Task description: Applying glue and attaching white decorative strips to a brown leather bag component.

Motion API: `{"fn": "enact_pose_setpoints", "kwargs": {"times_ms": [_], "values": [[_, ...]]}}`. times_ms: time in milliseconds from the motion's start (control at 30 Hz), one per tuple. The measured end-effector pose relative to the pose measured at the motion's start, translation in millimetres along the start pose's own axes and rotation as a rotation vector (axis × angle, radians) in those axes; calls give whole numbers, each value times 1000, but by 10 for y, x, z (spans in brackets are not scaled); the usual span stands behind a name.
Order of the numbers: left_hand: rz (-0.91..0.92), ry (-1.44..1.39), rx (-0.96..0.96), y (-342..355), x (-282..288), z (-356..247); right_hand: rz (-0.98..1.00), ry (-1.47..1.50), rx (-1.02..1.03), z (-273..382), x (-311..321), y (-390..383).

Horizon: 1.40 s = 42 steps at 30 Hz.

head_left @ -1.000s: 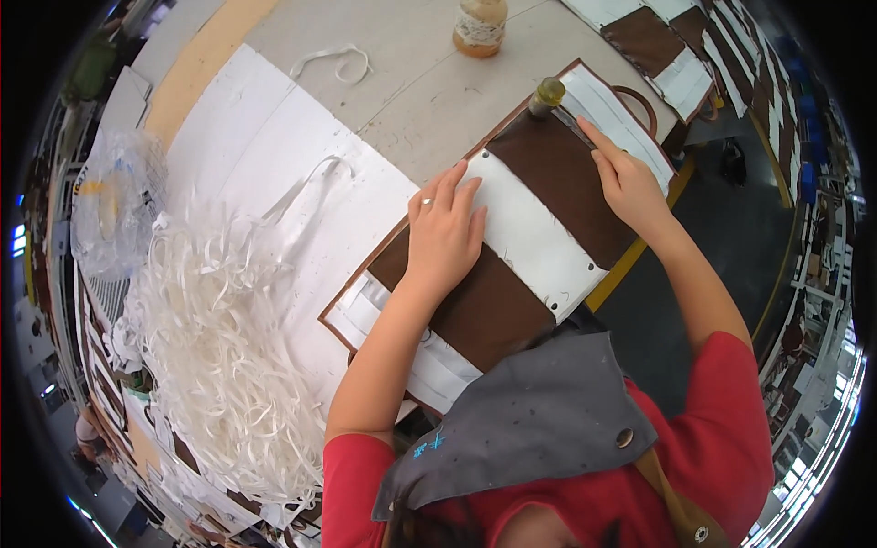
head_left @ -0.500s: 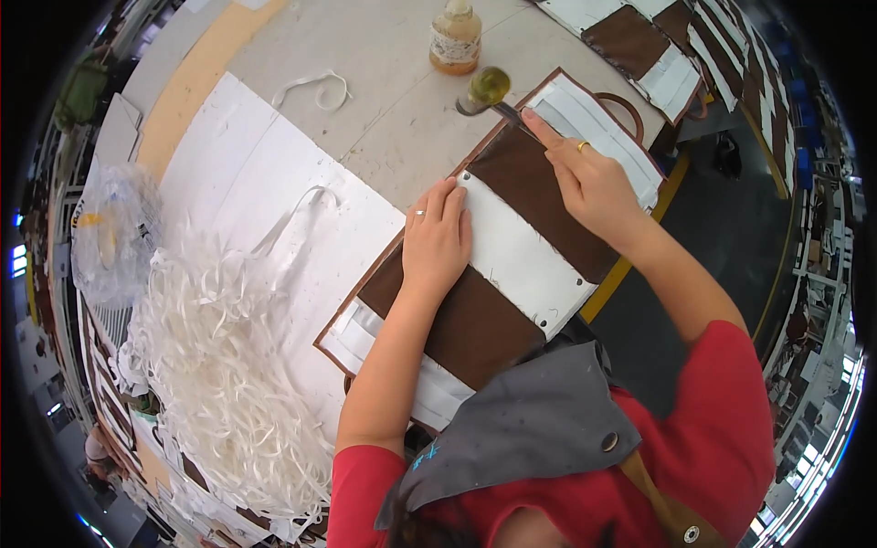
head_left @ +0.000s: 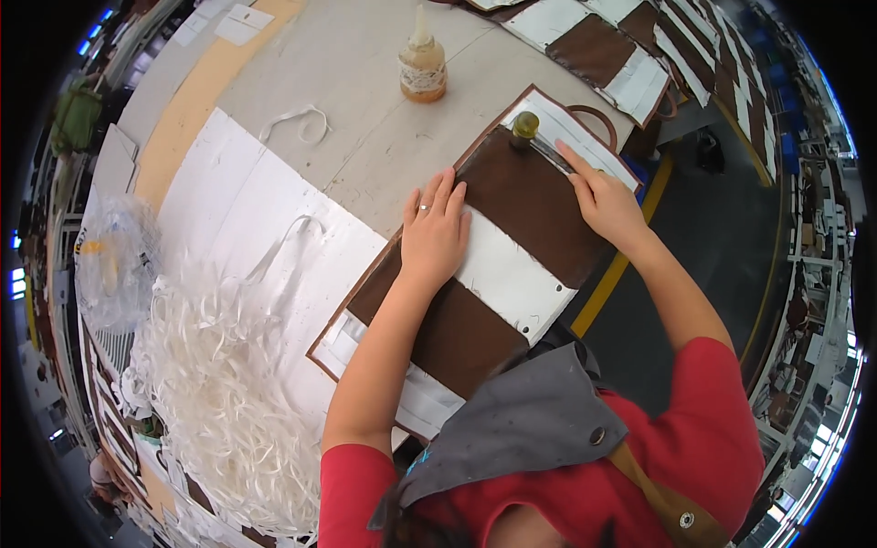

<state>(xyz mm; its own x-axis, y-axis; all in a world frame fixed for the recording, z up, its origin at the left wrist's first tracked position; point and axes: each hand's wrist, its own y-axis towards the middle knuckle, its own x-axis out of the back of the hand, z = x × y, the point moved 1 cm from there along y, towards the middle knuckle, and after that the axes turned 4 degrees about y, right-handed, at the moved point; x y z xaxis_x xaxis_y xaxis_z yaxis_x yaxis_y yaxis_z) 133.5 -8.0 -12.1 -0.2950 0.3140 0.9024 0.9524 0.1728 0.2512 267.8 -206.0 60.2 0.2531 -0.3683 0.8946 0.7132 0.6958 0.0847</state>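
My right hand [head_left: 605, 199] grips the handle of a hammer [head_left: 524, 128], its index finger stretched along it. The hammer's round, olive-yellow head is over the far edge of a brown panel, by a white strip. This panel belongs to a flat, opened-out brown and white bag piece [head_left: 539, 215] lying aslant on the table. A looped brown handle [head_left: 596, 119] shows at its far end. My left hand [head_left: 435, 233] lies flat on the piece's left edge, fingers stretched, beside the white middle band. Small dark round studs [head_left: 559, 289] sit near that band's right end.
A glass bottle [head_left: 423, 73] with a pale nozzle and amber contents stands beyond the bag piece. A heap of white ribbon strips [head_left: 228, 393] and a clear plastic bag [head_left: 117, 260] lie at left. More brown and white pieces [head_left: 594, 50] lie at far right.
The hammer head has come down from above the table beyond the bag piece to its brown panel, with my right hand lower. My left hand stays on the left edge. The view has shifted slightly.
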Motion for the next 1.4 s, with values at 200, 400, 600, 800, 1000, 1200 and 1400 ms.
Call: {"fn": "enact_pose_setpoints", "kwargs": {"times_ms": [200, 400, 600, 800, 1000, 1200, 1400], "values": [[49, 70, 9, 7, 1, -21, -219, 258, -33, 65, 130, 424], [74, 55, 16, 45, 19, -60, -112, -49, 100, -471, -264, 509], [70, 49, 32, -4, 48, -44, -336, 159, 144, -171, -83, 442], [45, -181, 3, -140, 196, 73, -37, -324, -37, -422, 55, 953], [-41, -89, 422, -894, 599, 513, -376, -233, 141, -761, 231, 1451], [22, -402, 727, -1493, 862, 795, -1, -300, -77, -1152, -125, 740], [-111, -481, 757, -1607, 1013, 662, -50, -241, -14, -1031, -187, 726]]}}
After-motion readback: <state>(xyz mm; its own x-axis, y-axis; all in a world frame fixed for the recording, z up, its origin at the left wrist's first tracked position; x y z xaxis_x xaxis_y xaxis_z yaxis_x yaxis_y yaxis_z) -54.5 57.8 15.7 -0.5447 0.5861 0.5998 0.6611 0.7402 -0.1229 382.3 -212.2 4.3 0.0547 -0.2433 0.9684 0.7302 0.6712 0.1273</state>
